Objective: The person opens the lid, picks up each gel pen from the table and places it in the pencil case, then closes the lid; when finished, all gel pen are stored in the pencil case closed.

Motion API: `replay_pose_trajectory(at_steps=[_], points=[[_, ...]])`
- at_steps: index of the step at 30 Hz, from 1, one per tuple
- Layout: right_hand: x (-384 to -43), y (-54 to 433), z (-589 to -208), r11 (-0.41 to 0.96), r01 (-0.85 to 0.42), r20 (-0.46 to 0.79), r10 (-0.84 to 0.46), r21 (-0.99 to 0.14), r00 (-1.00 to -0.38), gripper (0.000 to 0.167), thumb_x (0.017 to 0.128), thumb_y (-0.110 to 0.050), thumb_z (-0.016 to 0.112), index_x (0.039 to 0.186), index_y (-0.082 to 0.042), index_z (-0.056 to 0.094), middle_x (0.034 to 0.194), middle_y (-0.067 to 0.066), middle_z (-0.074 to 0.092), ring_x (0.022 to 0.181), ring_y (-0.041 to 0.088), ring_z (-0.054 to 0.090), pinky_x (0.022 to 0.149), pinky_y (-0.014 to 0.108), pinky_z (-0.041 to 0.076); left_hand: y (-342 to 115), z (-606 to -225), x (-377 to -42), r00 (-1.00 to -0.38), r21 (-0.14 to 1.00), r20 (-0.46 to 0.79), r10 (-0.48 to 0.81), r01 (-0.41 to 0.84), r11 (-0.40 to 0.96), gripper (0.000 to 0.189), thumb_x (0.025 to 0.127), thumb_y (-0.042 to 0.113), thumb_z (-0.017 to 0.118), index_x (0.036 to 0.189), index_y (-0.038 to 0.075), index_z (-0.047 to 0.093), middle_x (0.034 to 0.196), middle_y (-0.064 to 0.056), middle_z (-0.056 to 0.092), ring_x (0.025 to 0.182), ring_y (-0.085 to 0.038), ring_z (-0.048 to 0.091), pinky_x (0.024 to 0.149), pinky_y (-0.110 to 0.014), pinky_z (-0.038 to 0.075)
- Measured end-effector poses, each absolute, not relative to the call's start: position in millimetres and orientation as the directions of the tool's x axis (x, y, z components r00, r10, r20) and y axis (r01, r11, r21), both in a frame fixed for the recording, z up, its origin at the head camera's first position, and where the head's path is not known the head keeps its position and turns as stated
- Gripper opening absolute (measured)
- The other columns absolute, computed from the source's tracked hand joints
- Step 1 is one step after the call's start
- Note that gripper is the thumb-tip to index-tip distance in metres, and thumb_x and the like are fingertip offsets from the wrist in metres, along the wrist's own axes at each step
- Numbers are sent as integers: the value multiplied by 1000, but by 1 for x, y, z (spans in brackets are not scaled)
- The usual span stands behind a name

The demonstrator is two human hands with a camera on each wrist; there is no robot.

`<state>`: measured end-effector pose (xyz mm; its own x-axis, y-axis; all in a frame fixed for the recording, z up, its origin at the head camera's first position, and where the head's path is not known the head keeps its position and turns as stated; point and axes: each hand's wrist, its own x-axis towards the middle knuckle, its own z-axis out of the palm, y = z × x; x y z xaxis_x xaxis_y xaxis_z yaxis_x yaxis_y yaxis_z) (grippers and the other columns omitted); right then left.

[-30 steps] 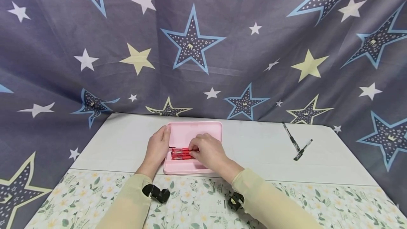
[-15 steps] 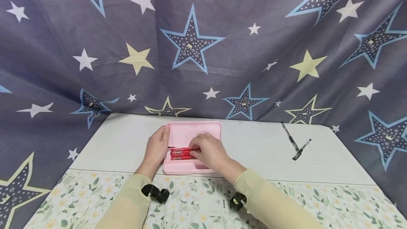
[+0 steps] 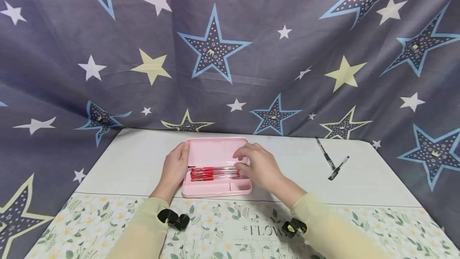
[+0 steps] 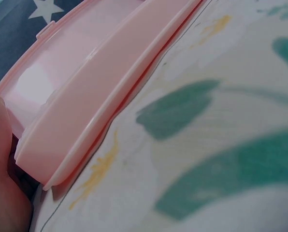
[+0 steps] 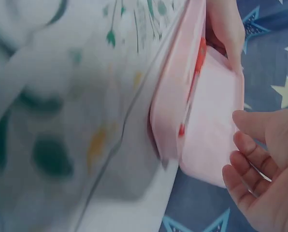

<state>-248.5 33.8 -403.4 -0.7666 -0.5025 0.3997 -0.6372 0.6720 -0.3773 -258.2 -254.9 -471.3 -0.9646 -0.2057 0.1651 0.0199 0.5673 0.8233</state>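
A pink pencil case [image 3: 208, 188] lies with its lid [image 3: 215, 152] raised, in the middle of the head view. Several clear gel pens with red caps [image 3: 210, 173] lie side by side in its long compartment. My left hand [image 3: 174, 169] grips the case's left side at the lid, thumb along the edge; the left wrist view shows part of this hand [image 4: 3, 169] at the end of the case. Over the right end hovers my right hand [image 3: 260, 167], fingers loosely bent around nothing. In the right wrist view this hand [image 5: 267, 164] is beside the lid, its palm showing.
Two black pens, one farther back [image 3: 325, 154] and one nearer [image 3: 338, 168], lie crossing at their ends on the white surface [image 3: 284, 171] to the right. A floral cloth [image 3: 205, 227] covers the front. A grey star-patterned curtain [image 3: 258, 71] hangs behind the table.
My right hand has let go of the red pens and moved right, its fingers loosened. The pens now show along their whole length. My left hand keeps its grip.
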Motion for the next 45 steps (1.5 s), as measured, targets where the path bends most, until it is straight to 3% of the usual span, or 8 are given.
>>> replay_pose_trajectory(at_steps=[11,17,24,31,41,45], points=[[-258,97,-398,719,-620,470,-450,-314,-759,23,91,-13,93,111,-15,82,99,-2,76,101,24,70,87,48,61,-255,-468,-258,-966,817,158,-204,12,577,65,121,53,28,150,5,61,154,-20,63,150,-42,53,128,-58,39],[-262,130,-397,751,-596,471,-433,-284,-769,23,92,-11,91,113,-14,82,99,-1,76,101,26,69,80,49,60,-256,-471,-258,-967,819,152,-206,6,574,66,121,54,28,153,6,60,156,-19,62,152,-41,51,129,-56,37],[-266,165,-396,802,-549,457,-408,-234,-790,22,93,-7,89,113,-12,82,101,2,78,107,32,71,85,55,61,-258,-473,-258,-963,822,158,-216,7,569,64,120,54,28,138,6,66,146,-21,67,145,-42,56,125,-58,42],[-273,196,-395,840,-495,429,-372,-223,-824,23,94,-7,88,115,-10,82,104,7,79,106,38,71,82,61,61,-259,-474,-258,-963,825,162,-214,13,565,63,120,54,29,138,6,66,146,-21,67,146,-42,56,125,-59,41],[-286,233,-403,877,-419,364,-321,-234,-875,31,99,-14,86,128,-7,79,122,18,76,102,40,72,77,60,61,-257,-474,-258,-962,827,170,-212,23,561,61,120,54,30,133,7,67,142,-21,69,143,-41,58,123,-58,44],[-292,247,-409,883,-401,345,-308,-243,-887,34,99,-15,86,130,-5,78,123,21,74,95,37,71,70,57,59,-255,-473,-259,-961,828,175,-214,27,560,60,120,53,30,129,7,67,136,-21,70,139,-41,61,120,-58,45]])
